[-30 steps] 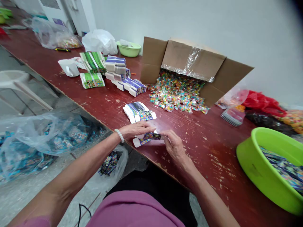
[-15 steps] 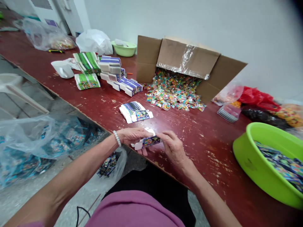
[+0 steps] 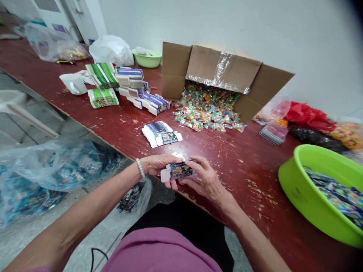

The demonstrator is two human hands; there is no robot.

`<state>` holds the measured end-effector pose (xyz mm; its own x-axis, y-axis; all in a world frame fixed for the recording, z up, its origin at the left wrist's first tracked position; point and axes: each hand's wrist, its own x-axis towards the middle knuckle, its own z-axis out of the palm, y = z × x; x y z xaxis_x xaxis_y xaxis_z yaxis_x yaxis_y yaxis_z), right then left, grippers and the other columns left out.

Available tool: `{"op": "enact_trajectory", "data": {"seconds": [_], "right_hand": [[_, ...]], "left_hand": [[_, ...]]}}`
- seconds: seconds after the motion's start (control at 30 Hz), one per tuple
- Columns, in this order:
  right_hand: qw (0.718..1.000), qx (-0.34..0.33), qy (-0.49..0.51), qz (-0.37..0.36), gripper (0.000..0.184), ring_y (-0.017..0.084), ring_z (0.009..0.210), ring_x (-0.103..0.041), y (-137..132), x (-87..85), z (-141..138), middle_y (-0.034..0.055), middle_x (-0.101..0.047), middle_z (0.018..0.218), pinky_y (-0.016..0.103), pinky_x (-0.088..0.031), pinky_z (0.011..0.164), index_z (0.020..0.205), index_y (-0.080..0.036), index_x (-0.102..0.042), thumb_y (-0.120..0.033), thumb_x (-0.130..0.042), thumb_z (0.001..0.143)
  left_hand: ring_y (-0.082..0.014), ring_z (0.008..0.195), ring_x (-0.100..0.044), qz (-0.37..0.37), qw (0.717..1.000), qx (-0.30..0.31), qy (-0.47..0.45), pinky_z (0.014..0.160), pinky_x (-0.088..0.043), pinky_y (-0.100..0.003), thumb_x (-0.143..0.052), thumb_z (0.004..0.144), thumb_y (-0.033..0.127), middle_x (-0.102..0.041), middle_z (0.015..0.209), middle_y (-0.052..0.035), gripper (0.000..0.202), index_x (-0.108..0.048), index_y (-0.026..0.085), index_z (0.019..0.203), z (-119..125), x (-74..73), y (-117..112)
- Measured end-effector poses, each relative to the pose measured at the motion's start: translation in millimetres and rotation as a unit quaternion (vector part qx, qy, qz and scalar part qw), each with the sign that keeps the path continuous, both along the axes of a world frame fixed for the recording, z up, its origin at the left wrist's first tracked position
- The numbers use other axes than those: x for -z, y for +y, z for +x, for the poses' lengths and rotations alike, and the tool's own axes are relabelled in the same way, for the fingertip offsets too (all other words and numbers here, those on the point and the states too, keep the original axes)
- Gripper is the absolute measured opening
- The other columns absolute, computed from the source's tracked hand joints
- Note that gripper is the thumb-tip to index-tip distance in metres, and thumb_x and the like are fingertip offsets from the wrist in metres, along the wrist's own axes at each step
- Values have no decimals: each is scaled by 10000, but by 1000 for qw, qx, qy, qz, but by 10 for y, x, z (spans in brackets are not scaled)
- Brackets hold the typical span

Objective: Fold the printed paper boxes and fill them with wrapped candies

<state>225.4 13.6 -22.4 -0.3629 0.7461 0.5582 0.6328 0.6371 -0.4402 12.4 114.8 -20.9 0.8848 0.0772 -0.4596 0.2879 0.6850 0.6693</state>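
The left hand [image 3: 159,165] and right hand [image 3: 205,177] both grasp a part-folded white carton [image 3: 180,170], its colourful printing too small to read, over the front edge of the red-painted table [image 3: 241,151], with a flat printed carton [image 3: 160,135] lying on the table just beyond.

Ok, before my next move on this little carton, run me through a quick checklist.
Printed carton held by left hand and right hand: ok.
White flaps tucked in: not ok, one sticks out at the carton's end.
Anything inside the carton: cannot tell.
Spare cartons within reach: ok, just ahead of the hands.
Green basin holding printed packets: ok, off to the right.
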Motion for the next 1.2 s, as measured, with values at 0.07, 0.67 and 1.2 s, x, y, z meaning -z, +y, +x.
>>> {"op": "enact_trajectory", "data": {"seconds": [0.07,0.67,1.2], "right_hand": [[1000,14,3,6,454,289,1183,-566,-6,20,13,154,-538,1325,476,-530,959,1268,-243,-566,-296,-730,848],[983,146,40,-103,333,278,1042,-604,127,-121,327,117,-657,1152,452,-486,891,1206,-231,-601,-360,-639,901],[949,204,233,-52,370,202,896,-565,-7,-177,-449,95,-521,1143,354,-528,758,1196,-245,-525,-279,-674,858]], "left_hand": [[-284,719,-741,-22,1000,-8,1,625,-596,-389,-528,884,588,-765,799,-150,551,-699,85,1027,22,39,12],[-234,617,-725,36,970,-229,-67,570,-575,-301,-598,879,536,-750,828,-202,518,-660,43,1028,-170,-2,-162],[-223,632,-714,81,956,-266,-99,620,-590,-319,-705,787,572,-748,763,-153,554,-711,59,997,-88,-213,-541]]}}
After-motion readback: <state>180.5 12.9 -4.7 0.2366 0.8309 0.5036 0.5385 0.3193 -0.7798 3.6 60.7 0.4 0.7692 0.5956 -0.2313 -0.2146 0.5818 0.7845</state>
